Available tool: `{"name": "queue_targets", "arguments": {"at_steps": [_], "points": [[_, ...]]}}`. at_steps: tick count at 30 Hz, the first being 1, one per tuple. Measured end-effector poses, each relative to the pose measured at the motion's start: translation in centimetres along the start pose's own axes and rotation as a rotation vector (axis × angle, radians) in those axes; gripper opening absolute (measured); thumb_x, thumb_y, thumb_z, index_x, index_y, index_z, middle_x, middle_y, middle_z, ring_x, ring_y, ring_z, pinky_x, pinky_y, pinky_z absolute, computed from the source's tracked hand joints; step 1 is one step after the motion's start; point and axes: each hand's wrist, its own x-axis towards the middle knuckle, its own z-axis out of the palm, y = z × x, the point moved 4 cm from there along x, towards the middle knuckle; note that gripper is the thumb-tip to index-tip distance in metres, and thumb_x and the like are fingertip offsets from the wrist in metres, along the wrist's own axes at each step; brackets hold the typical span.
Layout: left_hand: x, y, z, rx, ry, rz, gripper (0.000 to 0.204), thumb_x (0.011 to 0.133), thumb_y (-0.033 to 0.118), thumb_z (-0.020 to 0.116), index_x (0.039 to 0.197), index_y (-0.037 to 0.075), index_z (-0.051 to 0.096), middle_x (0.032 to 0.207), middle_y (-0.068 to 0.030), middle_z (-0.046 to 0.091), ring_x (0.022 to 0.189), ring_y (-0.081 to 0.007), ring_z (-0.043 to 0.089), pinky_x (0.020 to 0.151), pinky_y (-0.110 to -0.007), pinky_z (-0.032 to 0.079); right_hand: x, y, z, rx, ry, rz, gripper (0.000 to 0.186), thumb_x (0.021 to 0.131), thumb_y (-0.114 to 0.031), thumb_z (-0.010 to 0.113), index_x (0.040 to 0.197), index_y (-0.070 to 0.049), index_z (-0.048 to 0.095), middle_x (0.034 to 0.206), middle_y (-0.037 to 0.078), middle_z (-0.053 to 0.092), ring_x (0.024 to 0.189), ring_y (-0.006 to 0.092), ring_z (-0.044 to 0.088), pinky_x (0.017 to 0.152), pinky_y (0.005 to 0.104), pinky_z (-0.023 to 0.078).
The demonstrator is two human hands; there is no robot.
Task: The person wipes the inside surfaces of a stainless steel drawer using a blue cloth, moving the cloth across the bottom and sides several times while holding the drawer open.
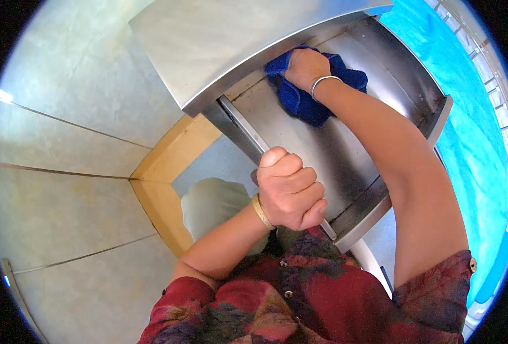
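Note:
A metal drawer (346,157) is pulled out from under a steel-coloured top. My left hand (291,189) is closed round the drawer's left side wall, thumb resting along its upper edge. Inside the drawer, toward its back, my right hand (307,69) presses a dark blue cloth (305,106) against the bottom. The cloth is bunched beneath and around the fingers, which are partly hidden by it. A silvery bangle circles the right wrist and a gold-coloured one the left. Dark marks show along the drawer's inner edges.
The metal top (208,46) overhangs the drawer's back end. A bright blue sheet (466,143) lies to the right, with a white wire rack (489,74) beyond it. Pale panels (65,132) with a yellowish wooden edge (165,172) stand on the left.

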Motion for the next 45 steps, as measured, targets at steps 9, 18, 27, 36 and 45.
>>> {"name": "queue_targets", "arguments": {"at_steps": [9,18,27,36,45], "points": [[-0.3,-0.1,0.1,0.019,-0.012,-0.015,0.024,0.053,0.028,0.055,0.049,0.014,0.036,0.053,-0.0008,0.029,0.05,-0.017,0.034,0.052,-0.032,0.026,-1.5,-7.9,2.2,0.011,-0.177,-0.347,0.016,0.069,-0.017,0.057,0.072,-0.005,0.067,0.078,0.019,0.064,0.076,0.0325,0.063,0.07,0.0415,0.05],[0.0,0.2,-0.1,0.006,0.002,-0.006,0.024,0.054,0.027,0.055,0.049,0.014,0.035,0.054,-0.0012,0.03,0.051,-0.0171,0.034,0.052,-0.032,0.026,0.6,0.8,1.7,0.047,0.002,0.103,0.021,0.07,-0.02,0.057,0.077,-0.002,0.067,0.082,0.02,0.063,0.078,0.0344,0.063,0.072,0.0427,0.05],[-0.2,-0.2,-0.3,0.011,0.002,0.005,0.023,0.056,0.028,0.055,0.05,0.015,0.037,0.054,-0.0014,0.03,0.051,-0.0176,0.035,0.052,-0.033,0.027,-1.1,-6.0,1.4,-0.075,-0.168,-0.261,0.017,0.069,-0.016,0.056,0.075,-0.004,0.067,0.081,0.019,0.064,0.078,0.0319,0.063,0.069,0.0415,0.051],[-0.7,0.2,-0.8,0.028,0.005,0.015,0.024,0.057,0.029,0.054,0.049,0.015,0.036,0.053,-0.0012,0.03,0.05,-0.0173,0.034,0.051,-0.033,0.026,-1.4,-8.2,1.9,-0.027,-0.171,-0.303,0.02,0.07,-0.02,0.058,0.073,-0.003,0.067,0.08,0.02,0.063,0.075,0.0331,0.063,0.07,0.0425,0.05],[-0.7,0.1,-0.9,0.041,-0.019,0.024,0.022,0.063,0.028,0.048,0.049,0.015,0.037,0.052,-0.0011,0.029,0.049,-0.0187,0.032,0.053,-0.034,0.026,0.5,-2.0,-0.8,0.039,0.007,-0.012,0.026,0.075,-0.028,0.056,0.077,-0.004,0.067,0.08,0.02,0.063,0.078,0.0356,0.061,0.073,0.0417,0.049]]}}
